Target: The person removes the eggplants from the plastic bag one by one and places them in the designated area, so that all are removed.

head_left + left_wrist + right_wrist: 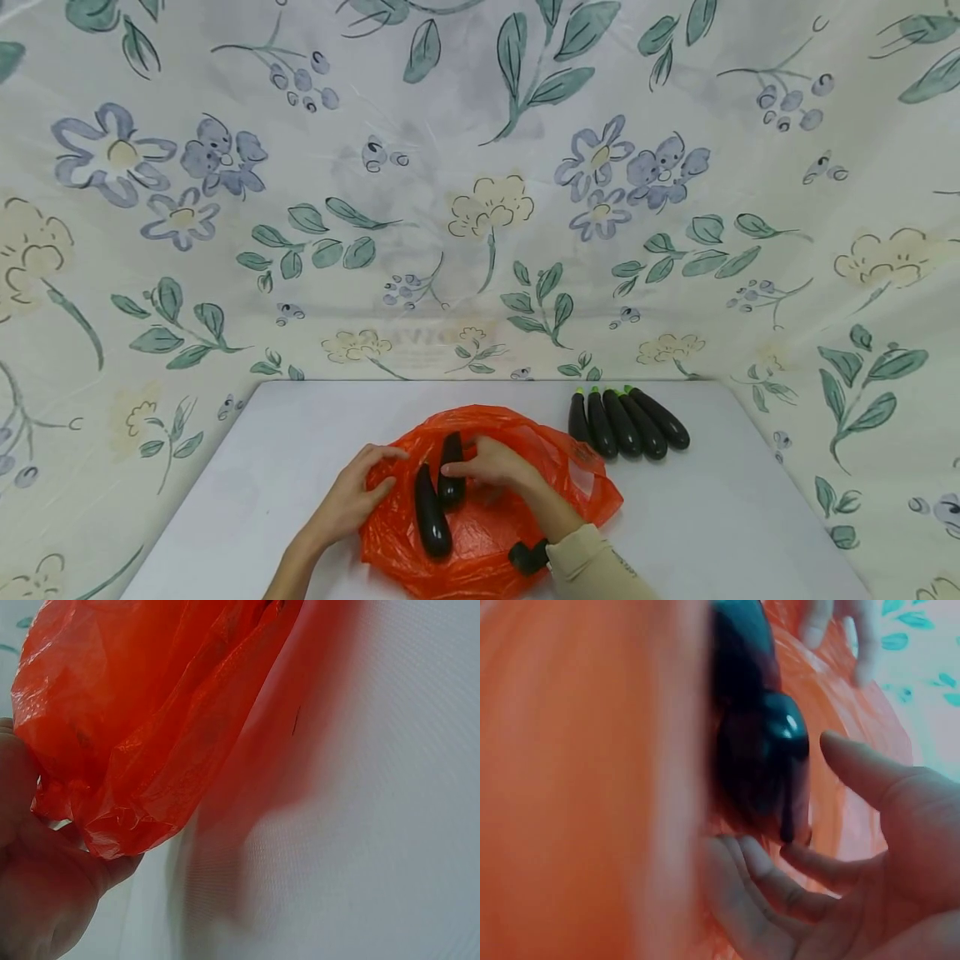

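A red plastic bag [487, 537] lies spread on the white table, with two dark eggplants on it. The nearer eggplant [432, 521] lies slightly left of the other eggplant [452, 493]. My right hand [495, 462] is at the farther one, its thumb over it in the head view. In the right wrist view that thumb stands apart from the dark skin, while the fingers [780, 889] reach the eggplant's end. At the bag's left edge, my left hand [356, 496] touches the plastic with thumb and fingers spread. Some left fingertips are hidden behind the bag [150, 735].
Several eggplants [626, 425] lie side by side at the table's back right, beyond the bag. The white table [300, 433] ends against a flower-patterned cloth [420, 325]. A black device [528, 557] sits at my right wrist by the sleeve.
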The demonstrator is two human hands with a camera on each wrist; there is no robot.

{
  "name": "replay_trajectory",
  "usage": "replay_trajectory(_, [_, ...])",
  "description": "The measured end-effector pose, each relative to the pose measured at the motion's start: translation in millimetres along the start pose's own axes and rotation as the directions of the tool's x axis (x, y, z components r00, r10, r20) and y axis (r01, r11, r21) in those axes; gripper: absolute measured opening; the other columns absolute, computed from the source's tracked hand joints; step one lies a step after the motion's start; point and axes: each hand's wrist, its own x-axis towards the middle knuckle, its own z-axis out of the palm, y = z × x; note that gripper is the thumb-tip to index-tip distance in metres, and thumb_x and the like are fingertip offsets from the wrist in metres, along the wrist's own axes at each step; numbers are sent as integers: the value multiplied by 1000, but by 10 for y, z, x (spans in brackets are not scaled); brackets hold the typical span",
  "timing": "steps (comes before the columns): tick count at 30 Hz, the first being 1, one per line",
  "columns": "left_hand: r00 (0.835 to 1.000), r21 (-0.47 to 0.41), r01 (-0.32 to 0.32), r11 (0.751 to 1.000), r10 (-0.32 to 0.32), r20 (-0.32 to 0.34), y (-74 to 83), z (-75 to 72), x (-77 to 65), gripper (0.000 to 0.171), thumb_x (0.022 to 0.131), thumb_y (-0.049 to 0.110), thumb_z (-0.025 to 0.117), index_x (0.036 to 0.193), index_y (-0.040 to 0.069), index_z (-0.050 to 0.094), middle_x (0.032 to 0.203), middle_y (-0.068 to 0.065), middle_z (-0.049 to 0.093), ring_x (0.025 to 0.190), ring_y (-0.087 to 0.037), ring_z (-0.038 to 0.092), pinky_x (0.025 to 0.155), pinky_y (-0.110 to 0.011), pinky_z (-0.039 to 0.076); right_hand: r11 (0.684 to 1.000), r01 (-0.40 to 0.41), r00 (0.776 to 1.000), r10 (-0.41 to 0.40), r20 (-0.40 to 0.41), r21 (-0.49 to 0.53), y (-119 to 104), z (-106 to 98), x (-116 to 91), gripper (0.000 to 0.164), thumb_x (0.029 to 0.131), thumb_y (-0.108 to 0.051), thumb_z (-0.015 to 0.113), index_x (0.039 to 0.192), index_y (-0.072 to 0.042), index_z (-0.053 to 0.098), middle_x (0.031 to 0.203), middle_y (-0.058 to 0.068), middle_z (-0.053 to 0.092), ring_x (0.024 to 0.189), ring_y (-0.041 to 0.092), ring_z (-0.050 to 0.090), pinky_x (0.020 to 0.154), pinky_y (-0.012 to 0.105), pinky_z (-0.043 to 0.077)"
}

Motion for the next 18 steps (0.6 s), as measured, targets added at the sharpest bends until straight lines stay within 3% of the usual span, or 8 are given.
replay_trajectory(4, [1000,4,-14,1000,14,-1,13,-1,1,42,93,-4,62,122,26,63,117,-1,57,117,-26,55,106,-58,44,996,-40,998,35,-58,-81,-45,89,-2,41,82,-31,83,108,-8,61,75,5,61,64,24,56,55,34,49])
replay_trajectory(7, [1000,8,-13,1000,13,-4,24,-10,8,41,94,-4,62,122,26,63,117,-2,57,117,-27,54,106,-58,44,992,-78,995,71,-72,-97,-71,126,-8,43,80,-31,85,108,-9,59,76,4,62,66,23,57,58,34,52])
replay_trajectory(12, [1000,3,4,1000,-4,-5,32,-22,16,41,94,-4,61,123,26,63,118,-2,57,118,-27,54,107,-58,43,994,-105,993,103,-48,-33,-63,129,-8,49,81,-25,84,116,-5,56,86,6,64,73,24,62,66,39,59])
replay_trajectory(18, [1000,2,9,1000,-9,-4,33,-24,9,40,94,-3,61,122,26,63,118,-2,56,118,-27,54,107,-58,43,995,-95,995,96,-3,30,-27,100,-22,53,82,-21,83,122,-1,55,91,9,64,71,24,65,65,40,60])
